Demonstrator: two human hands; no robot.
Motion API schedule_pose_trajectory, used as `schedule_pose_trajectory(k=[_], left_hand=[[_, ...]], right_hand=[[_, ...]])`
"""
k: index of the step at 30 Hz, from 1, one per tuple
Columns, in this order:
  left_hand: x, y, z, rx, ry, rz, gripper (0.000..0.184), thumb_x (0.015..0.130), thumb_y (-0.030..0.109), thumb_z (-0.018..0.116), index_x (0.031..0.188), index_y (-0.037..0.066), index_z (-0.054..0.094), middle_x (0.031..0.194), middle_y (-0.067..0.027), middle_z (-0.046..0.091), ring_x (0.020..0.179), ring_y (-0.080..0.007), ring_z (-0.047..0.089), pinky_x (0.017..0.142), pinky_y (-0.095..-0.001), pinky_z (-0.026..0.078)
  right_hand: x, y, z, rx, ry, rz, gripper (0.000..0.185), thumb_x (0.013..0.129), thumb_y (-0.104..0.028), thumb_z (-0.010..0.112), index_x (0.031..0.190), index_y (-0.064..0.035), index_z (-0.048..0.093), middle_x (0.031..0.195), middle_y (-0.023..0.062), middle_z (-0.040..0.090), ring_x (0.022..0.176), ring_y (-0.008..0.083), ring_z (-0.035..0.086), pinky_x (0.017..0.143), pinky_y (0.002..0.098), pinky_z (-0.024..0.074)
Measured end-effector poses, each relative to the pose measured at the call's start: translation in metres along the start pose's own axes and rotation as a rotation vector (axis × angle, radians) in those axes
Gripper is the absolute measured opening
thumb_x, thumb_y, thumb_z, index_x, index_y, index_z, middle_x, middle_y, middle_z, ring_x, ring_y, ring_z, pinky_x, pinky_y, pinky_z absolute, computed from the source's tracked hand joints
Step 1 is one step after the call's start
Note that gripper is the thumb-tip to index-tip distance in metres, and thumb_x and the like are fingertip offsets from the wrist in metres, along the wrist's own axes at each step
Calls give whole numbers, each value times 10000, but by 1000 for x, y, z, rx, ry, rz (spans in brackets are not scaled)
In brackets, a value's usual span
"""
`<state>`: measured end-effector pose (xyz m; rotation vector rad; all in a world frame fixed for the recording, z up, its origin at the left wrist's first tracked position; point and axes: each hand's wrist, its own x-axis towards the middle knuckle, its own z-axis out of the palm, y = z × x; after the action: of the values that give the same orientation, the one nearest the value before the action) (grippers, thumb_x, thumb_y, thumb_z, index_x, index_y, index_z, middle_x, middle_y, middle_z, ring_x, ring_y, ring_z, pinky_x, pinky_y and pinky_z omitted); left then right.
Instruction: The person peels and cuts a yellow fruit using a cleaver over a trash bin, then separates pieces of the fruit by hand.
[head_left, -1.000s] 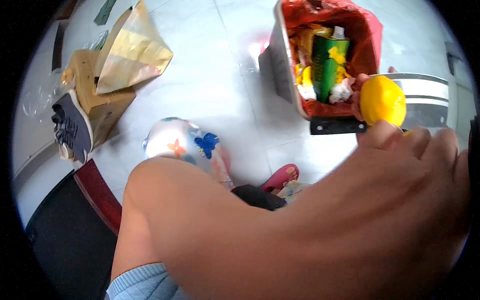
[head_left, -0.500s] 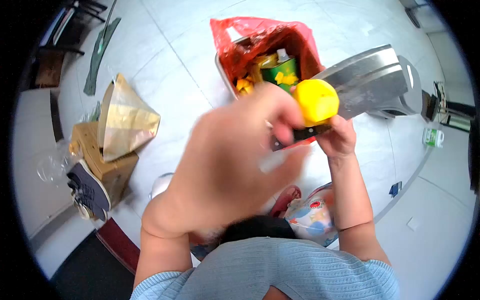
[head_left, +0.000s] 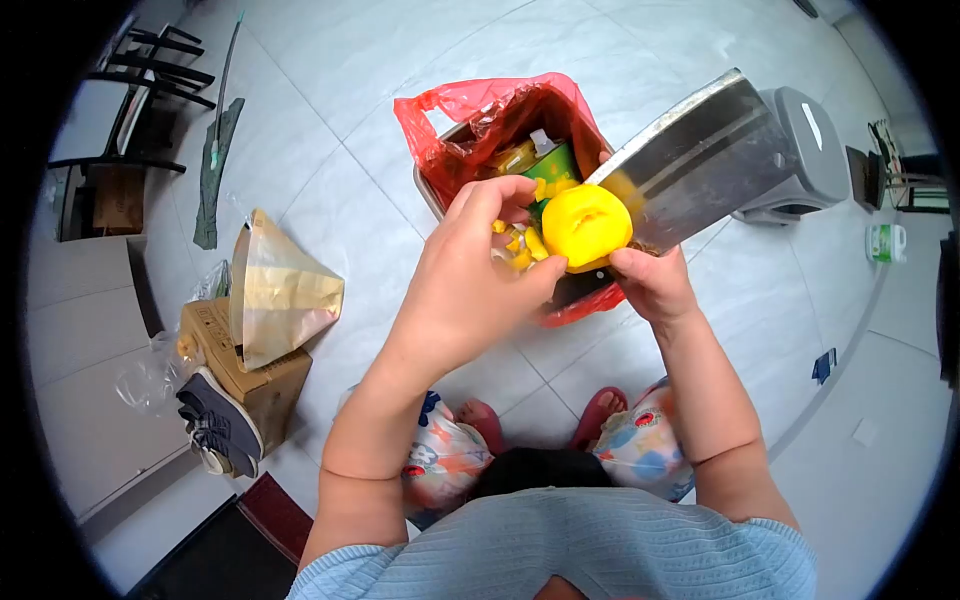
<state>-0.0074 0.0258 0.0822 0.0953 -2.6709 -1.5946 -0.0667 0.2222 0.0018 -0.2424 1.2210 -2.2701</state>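
Observation:
A peeled yellow fruit (head_left: 585, 230) with a small hollow in its face sits above the bin, against the cleaver (head_left: 705, 165). My right hand (head_left: 655, 285) keeps its thumb on the fruit's lower right edge and grips both fruit and cleaver; most of its fingers are hidden behind them. The broad blade slants up to the right, and the dark handle shows under the fruit. Curved but apart, the fingers of my left hand (head_left: 465, 275) are at the fruit's left side, the thumb tip at its edge. Yellow peelings (head_left: 515, 245) lie in the bin behind.
A bin lined with a red plastic bag (head_left: 560, 95) stands on the tiled floor. A grey lidded container (head_left: 815, 150) is at the right. At the left are a cardboard box (head_left: 275, 390), a paper bag (head_left: 290, 300) and dark shoes (head_left: 220, 425). My feet in sandals (head_left: 600, 410) are below.
My left hand, blurred and nearer the camera before, has moved to the fruit's left side. The view has shifted; fruit, cleaver and right hand keep about the same arrangement.

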Motion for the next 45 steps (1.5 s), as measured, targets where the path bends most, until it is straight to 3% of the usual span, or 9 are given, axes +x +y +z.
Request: schedule_pose_trajectory(k=[3,14,19,22,28,30,35,37,45], left_hand=[[1,0,3,-17,-22,-47,472,799,46,713,1229,1,521,1134,-85,597,1002,-149,585,852,-286,509],[5,-8,6,-167,-76,-183,361,856,26,626,1200,-9,523,1026,-52,580,914,-107,569,799,-256,506],[11,-20,-9,-590,-228,-339,296,932,81,534,1212,-12,518,1060,-91,621,918,-153,635,806,-296,540],[12,-27,-11,-790,-218,-405,315,955,141,536,1223,-21,506,1085,-116,632,924,-180,657,808,-318,555],[15,-32,-11,-749,-207,-425,340,953,148,569,1240,-17,490,1093,-116,625,935,-182,654,801,-317,566],[13,-25,-7,-707,-202,-342,339,944,125,580,1241,-10,489,1094,-116,623,935,-182,653,799,-315,569],[13,-35,-6,-646,-184,-249,347,918,69,608,1238,9,485,1099,-114,616,923,-182,655,797,-312,572],[15,-39,-10,-783,-163,-363,329,916,71,608,1222,9,506,1074,-113,629,909,-191,662,793,-316,577],[15,-50,-11,-1166,-239,-440,306,907,79,614,1201,22,552,1035,-128,657,885,-205,665,778,-320,582]], right_hand=[[1,-3,4,3,-2,-56,804,745,-124,792,1429,-28,383,1369,100,502,1253,220,497,1077,375,389],[0,0,-1,-171,-16,-90,792,712,-114,793,1406,-35,419,1342,109,535,1255,231,504,1087,384,379],[3,-3,-2,-81,-37,-98,778,734,-154,781,1407,-29,412,1354,115,525,1259,240,501,1087,388,377],[5,-6,2,-18,-23,-127,779,747,-180,770,1414,-28,398,1367,119,508,1269,243,490,1093,392,369],[6,-9,0,3,-12,-52,821,737,-200,776,1432,-27,375,1365,117,501,1270,238,483,1099,386,358],[5,-9,0,-57,10,-32,863,732,-294,763,1444,-14,363,1434,103,450,1263,215,495,1084,355,384],[5,-8,1,26,2,-31,828,742,-202,759,1442,-21,355,1380,123,489,1273,235,483,1098,379,361],[6,-9,1,43,-4,-42,825,748,-203,752,1445,-20,350,1379,125,491,1269,237,489,1095,379,367],[6,-5,-6,418,-148,44,822,769,-240,706,1464,-27,321,1453,145,440,1308,272,478,1108,414,387]])
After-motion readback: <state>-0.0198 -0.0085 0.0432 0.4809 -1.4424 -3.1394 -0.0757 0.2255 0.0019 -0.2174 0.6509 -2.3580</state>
